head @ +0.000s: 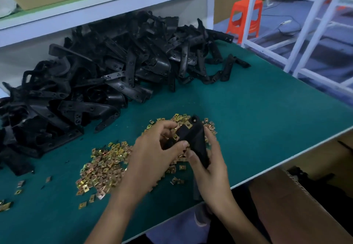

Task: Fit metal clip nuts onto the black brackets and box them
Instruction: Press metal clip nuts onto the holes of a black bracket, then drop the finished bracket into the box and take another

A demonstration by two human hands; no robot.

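Head view: the left hand [152, 148] is curled over the left side of a bracket [193, 140], thumb pressed on its near face. The right hand [212, 169] grips the bracket's near end from the right, fingers wrapped behind it. Both hands are thus closed on the one bracket, holding it lifted just above the tabletop, probably so the right steadies it while the left fingers work a nut onto an edge. A nut [189, 125] sits at the bracket's far edge and seems clipped on; whether the left fingertips pinch another is hidden. Loose nuts [103, 167] lie spread beneath and to the left of the hands, within easy reach for picking. Farther left and back, a heap of brackets [95, 75] lies against the wall under a shelf. A box [277, 192] stands at near right, below the edge of the tabletop [267, 114], handy for dropping finished pieces.
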